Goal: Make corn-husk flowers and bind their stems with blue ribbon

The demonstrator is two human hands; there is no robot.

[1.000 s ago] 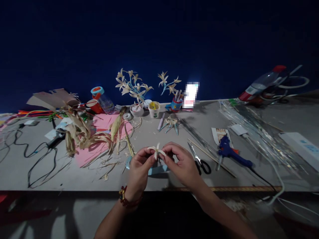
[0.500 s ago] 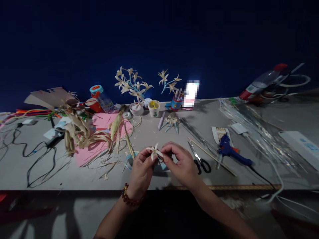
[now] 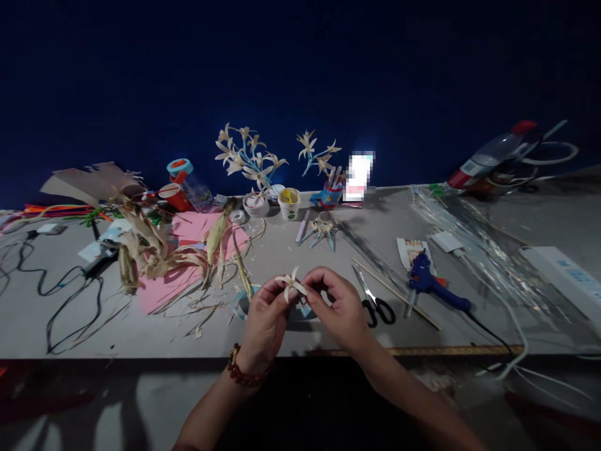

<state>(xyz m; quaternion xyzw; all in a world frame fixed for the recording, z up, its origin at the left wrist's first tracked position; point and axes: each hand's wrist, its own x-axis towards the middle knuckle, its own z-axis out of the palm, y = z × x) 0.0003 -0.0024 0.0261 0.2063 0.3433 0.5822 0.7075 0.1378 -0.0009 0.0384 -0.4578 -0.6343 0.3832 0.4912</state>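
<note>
Between my two hands, just above the front of the table, is a pale corn-husk flower (image 3: 292,285) with narrow pointed petals. My left hand (image 3: 268,316) is closed on it from the left, thumb and fingers pinching below the petals. From the right, my right hand (image 3: 337,307) pinches a petal's edge between thumb and fingertips. A bit of light blue shows beneath the fingers; what it belongs to is hidden. Black-handled scissors (image 3: 373,300) lie right of my right hand. Several more husk flowers with blue stems (image 3: 323,230) lie farther back.
Finished-looking flower branches (image 3: 248,153) stand at the back, beside a paper cup (image 3: 290,203). Dried corn husks (image 3: 154,250) and pink paper (image 3: 159,291) are spread on the left. A blue glue gun (image 3: 434,285), a wooden stick (image 3: 399,294) and clear plastic strips (image 3: 488,250) lie right.
The flower has turned slightly in my fingers, and its right-hand petal now points more downward. Both hands stay nearly in place; the view has shifted a little.
</note>
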